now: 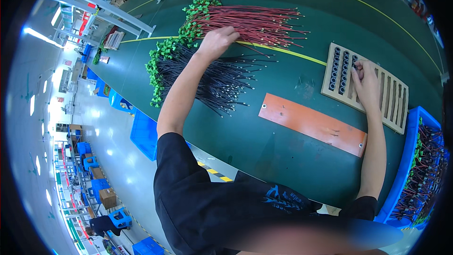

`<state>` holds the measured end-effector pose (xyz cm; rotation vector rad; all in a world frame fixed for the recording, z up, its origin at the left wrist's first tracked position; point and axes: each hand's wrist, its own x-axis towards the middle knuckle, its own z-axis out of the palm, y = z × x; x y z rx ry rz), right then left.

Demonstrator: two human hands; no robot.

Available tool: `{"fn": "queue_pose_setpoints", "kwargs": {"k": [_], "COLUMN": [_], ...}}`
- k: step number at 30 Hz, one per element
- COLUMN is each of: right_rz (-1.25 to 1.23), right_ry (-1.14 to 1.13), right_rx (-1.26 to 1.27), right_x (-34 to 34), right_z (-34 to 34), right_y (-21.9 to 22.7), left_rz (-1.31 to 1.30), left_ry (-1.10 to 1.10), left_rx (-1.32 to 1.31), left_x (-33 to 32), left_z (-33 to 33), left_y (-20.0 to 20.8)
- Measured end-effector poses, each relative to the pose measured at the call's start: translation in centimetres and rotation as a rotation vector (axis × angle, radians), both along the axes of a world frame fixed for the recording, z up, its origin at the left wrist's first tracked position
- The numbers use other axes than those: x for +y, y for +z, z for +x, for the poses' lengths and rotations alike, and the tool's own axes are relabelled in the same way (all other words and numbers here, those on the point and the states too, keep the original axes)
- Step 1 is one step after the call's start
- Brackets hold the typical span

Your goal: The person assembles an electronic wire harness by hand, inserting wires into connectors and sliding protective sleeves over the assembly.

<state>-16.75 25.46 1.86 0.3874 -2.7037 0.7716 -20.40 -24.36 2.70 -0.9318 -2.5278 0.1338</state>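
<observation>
Bright overhead factory light, glossy floor glare (left), fisheye-bent edges, blurred bottom patch.

- the green table (264, 146) lies bare between the orange plate (311, 123) and the near edge; a hand could pass there freely.
- the red wires (259, 23) and black wires (217, 78) crowd the far left, their tips splayed toward the middle, with the left hand (217, 41) resting on the red ones.
- the slotted wooden rack (365, 82) blocks the right, with the right hand (365, 82) on it.
- a narrow bare strip runs between rack and orange plate.
- the blue bin (406, 160) of wires closes off the right edge.
</observation>
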Motion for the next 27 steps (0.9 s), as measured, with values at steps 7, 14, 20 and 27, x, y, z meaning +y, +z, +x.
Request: {"fn": "queue_pose_setpoints", "kwargs": {"k": [7, 14, 20, 27], "right_rz": [0.005, -0.02, -0.04, -0.028], "right_ry": [-0.02, -0.025, -0.012, -0.007], "right_rx": [0.009, -0.045, -0.029, -0.003], "right_x": [0.0, 0.1, 0.2, 0.4], "right_z": [0.2, 0.1, 0.0, 0.3], "right_y": [0.2, -0.1, -0.1, -0.1], "left_rz": [0.087, 0.347, 0.949, 0.74], "left_ry": [0.113, 0.047, 0.286, 0.356], "left_rx": [0.013, -0.108, -0.554, -0.588], "left_x": [0.8, 0.0, -4.8, -6.4], "left_z": [-3.3, -3.8, -3.8, -3.6], "left_y": [0.5, 0.9, 5.2, 8.0]}}
